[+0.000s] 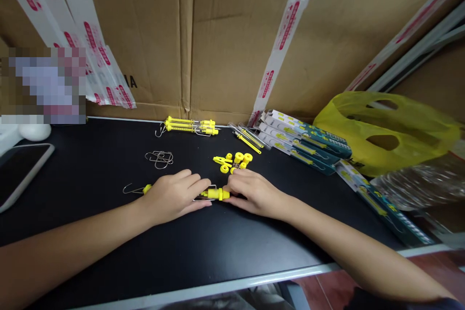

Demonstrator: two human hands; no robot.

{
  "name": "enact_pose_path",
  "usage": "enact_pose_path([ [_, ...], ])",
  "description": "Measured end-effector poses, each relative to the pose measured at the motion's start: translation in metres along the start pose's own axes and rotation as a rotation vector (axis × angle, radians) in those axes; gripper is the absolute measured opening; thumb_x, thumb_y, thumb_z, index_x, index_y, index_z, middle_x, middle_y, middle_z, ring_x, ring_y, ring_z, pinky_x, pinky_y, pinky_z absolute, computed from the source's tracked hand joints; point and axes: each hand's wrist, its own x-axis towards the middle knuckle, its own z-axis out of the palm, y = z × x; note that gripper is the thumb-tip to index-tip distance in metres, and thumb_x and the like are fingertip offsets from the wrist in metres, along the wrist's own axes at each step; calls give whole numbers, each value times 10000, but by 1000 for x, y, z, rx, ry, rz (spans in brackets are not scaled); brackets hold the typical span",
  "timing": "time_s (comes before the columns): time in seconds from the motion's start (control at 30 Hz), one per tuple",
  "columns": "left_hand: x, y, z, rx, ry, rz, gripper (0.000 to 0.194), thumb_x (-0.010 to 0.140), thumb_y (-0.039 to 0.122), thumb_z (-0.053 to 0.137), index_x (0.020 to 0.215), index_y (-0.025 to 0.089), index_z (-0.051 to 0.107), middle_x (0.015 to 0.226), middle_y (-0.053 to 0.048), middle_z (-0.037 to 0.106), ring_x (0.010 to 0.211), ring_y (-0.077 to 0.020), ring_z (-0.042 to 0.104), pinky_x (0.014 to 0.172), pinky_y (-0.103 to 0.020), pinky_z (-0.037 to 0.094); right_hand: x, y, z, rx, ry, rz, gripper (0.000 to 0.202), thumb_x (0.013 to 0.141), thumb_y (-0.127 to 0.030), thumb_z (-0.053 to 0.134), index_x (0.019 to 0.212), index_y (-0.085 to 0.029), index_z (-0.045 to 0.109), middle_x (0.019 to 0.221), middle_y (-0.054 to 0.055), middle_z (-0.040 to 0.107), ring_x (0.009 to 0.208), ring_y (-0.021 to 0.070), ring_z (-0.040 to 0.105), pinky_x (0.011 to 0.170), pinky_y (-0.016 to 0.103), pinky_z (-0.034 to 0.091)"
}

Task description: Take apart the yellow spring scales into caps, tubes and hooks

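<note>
A yellow spring scale (218, 194) lies across the middle of the black table, its wire hook (132, 189) sticking out at the left. Around its body my left hand (178, 193) is closed, hiding much of the tube. My right hand (250, 191) pinches the yellow end piece at the right, its fingertips partly covering it. Just behind the right hand sit several loose yellow caps and clips (238, 158). Loose wire hooks (160, 158) lie in a small heap behind the left hand.
Farther back are several spring scales (191, 126), and springs with yellow rods (249, 138). Product boxes (301, 140) and a yellow plastic bag (381, 126) stand to the right. A phone (22, 172) lies at the left. Large taped cardboard (225, 58) walls the back edge.
</note>
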Motion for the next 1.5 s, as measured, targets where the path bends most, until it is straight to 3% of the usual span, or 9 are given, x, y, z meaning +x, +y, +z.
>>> enact_pose_path([
  [0.1, 0, 1, -1, -1, 6, 1, 304, 913, 444, 469, 1041, 180, 552, 785, 12, 595, 721, -149, 519, 611, -256, 363, -1, -2, -1, -76, 14, -20, 213, 960, -276, 408, 829, -162, 532, 760, 42, 549, 706, 155, 453, 657, 266, 334],
  [0.27, 1, 0, -1, -2, 10, 4, 306, 920, 439, 456, 1039, 175, 554, 786, 8, 595, 723, -150, 521, 608, -255, 367, 0, 0, -1, -50, 16, 57, 357, 911, -499, 456, 926, -151, 533, 807, 53, 572, 742, 170, 478, 692, 277, 354],
  [0.37, 2, -1, -1, -7, 1, 1, 299, 921, 439, 455, 1032, 180, 557, 780, 11, 593, 723, -148, 521, 607, -255, 366, 1, 2, 1, -63, -45, 49, 341, 972, -412, 346, 923, -153, 562, 811, 60, 577, 754, 175, 480, 718, 287, 354],
  [0.47, 2, -1, 0, -7, -6, -1, 301, 922, 443, 453, 1031, 182, 557, 783, 11, 594, 721, -146, 521, 606, -254, 363, 1, 2, 1, -65, -56, 33, 338, 975, -384, 353, 885, -153, 583, 781, 55, 571, 745, 172, 475, 714, 283, 349],
  [0.67, 2, -1, 1, 11, 0, 9, 319, 927, 456, 431, 1018, 182, 565, 758, 13, 584, 707, -148, 516, 592, -260, 354, 0, 2, 0, -34, -26, 25, 298, 945, -404, 439, 875, -151, 579, 774, 48, 563, 743, 161, 478, 695, 265, 352],
  [0.9, 2, -1, 0, 2, -5, 12, 305, 924, 447, 445, 1027, 182, 557, 770, 14, 587, 711, -145, 515, 602, -256, 357, -2, 0, 2, -85, 46, -25, 215, 957, -276, 414, 821, -164, 537, 739, 36, 553, 691, 149, 459, 648, 262, 330],
  [1.07, 2, -1, -1, 0, -9, -4, 307, 924, 448, 445, 1030, 183, 559, 779, 11, 590, 724, -146, 521, 603, -255, 362, -1, 2, 2, -14, 64, 46, 359, 894, -505, 487, 930, -152, 544, 780, 47, 577, 719, 162, 493, 679, 273, 359],
  [1.23, 2, -1, -1, 3, -4, 3, 311, 925, 448, 440, 1018, 182, 570, 763, 12, 585, 712, -141, 519, 604, -252, 368, 0, 3, 3, -6, -15, 42, 305, 963, -381, 399, 924, -155, 600, 786, 59, 591, 751, 167, 503, 710, 279, 364],
  [1.5, 2, -1, -2, -2, -4, 9, 309, 924, 444, 443, 1018, 178, 570, 759, 4, 591, 707, -142, 520, 604, -244, 365, -1, -1, 3, 73, 59, 7, 131, 934, -273, 469, 874, -167, 520, 772, 35, 558, 706, 140, 484, 653, 245, 375],
])
